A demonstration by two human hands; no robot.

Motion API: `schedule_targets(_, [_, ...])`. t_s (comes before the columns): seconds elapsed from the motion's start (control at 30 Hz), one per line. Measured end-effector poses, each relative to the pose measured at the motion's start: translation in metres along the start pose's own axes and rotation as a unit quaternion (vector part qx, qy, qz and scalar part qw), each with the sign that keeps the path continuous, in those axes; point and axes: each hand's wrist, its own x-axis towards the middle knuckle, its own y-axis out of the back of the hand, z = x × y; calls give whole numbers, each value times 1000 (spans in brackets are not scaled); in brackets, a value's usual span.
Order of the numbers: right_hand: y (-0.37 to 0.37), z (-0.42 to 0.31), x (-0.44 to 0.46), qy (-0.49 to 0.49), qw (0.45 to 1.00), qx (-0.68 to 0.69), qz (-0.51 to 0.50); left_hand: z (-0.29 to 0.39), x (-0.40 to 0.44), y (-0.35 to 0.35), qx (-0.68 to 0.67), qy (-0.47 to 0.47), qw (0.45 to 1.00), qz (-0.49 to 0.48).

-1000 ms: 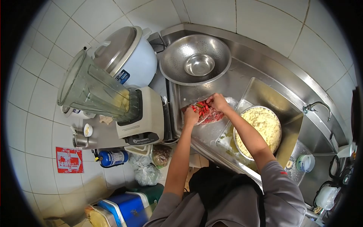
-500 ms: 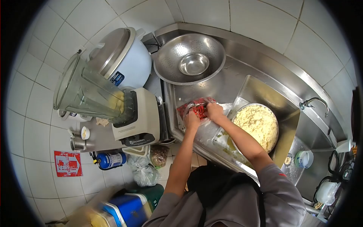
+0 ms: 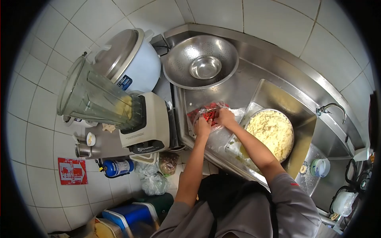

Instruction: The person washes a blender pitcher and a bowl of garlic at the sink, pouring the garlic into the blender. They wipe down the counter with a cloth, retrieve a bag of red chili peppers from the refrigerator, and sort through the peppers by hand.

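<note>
A clear plastic bag with red pieces inside (image 3: 195, 115) lies on the steel drainboard; the pieces look like red chilies, but I cannot make out their kind for certain. My left hand (image 3: 203, 126) has its fingers curled on the near side of the bag. Beside it, my right hand (image 3: 224, 118) grips the bag's plastic on the right, its fingertips partly hidden. Close to my right forearm, a round metal bowl filled with pale yellow, crumbly food (image 3: 270, 131) stands in the sink area.
A steel colander (image 3: 174, 75) holding a small metal bowl (image 3: 205, 66) sits behind the bag. To the left are a blender (image 3: 149, 123) and a large cooker (image 3: 139, 65). A faucet (image 3: 331, 109) and sink basin (image 3: 307, 158) are at right.
Both hands stay on the bag, with small finger movements. More red shows between them now. The whole view has shifted slightly.
</note>
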Motion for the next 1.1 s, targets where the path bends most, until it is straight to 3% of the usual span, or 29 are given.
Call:
schedule_targets(0.1, [7, 20, 8, 68, 986, 154, 7, -4, 7, -3, -29, -38, 999, 25])
schedule_targets(0.2, [14, 20, 13, 51, 982, 151, 100, 13, 8, 2, 22, -53, 998, -7])
schedule_targets(0.33, [23, 21, 34, 38, 984, 110, 138, 18, 15, 0, 97, -92, 991, -31])
schedule_targets(0.53, [64, 5, 29, 100, 974, 197, -47, 22, 20, 33, 74, -51, 996, -13])
schedule_targets(0.63, [22, 14, 48, 251, 967, 29, 29, 18, 24, 43, 108, -52, 993, -5])
schedule_targets(0.73, [1, -5, 34, 138, 974, -118, 132, 10, 33, 38, 115, -46, 992, 2])
schedule_targets(1.03, [20, -14, 41, 96, 987, -123, 45, 24, 24, 51, 111, -12, 993, -26])
schedule_targets(1.1, [17, 3, 53, 122, 990, -64, 4, 17, 28, 48, 96, 1, 994, -50])
